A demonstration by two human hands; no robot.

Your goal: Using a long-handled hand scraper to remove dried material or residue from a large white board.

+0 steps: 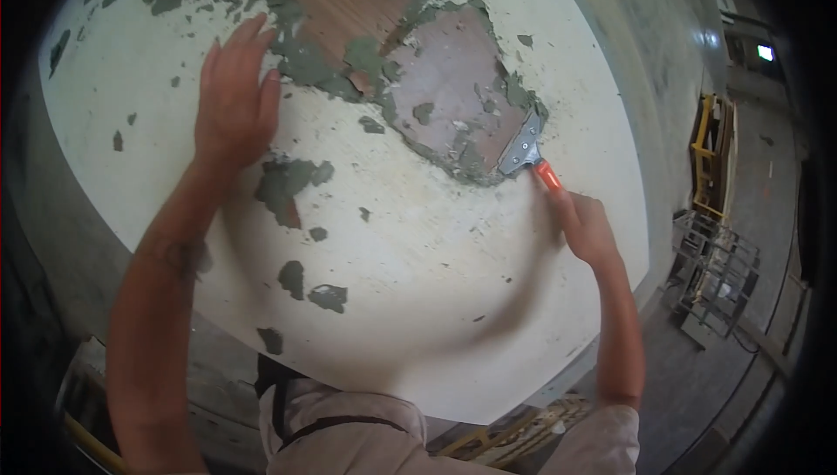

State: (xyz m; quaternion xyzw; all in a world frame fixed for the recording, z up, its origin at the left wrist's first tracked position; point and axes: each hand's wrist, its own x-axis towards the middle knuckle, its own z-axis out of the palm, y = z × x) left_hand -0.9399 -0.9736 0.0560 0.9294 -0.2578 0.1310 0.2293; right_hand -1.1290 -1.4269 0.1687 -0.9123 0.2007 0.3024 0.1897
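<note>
My right hand (588, 226) grips the orange handle of a scraper (523, 147) with a wide metal blade. The blade lies against the lower right edge of a stripped, pinkish patch (445, 82) on a large cream-coloured panel (418, 257). Ragged grey-green coating rims this patch. Farther left, my left hand (235, 100) rests on the panel with its fingers stretched out, holding nothing. Its fingertips are close to the grey-green edge. A reddish-brown bare area (349, 8) shows at the far side.
Several loose grey-green flakes (288, 187) lie scattered over the panel. A yellow frame (711, 157) and a grey metal rack (719, 266) stand on the floor to the right. The panel's near edge meets my body.
</note>
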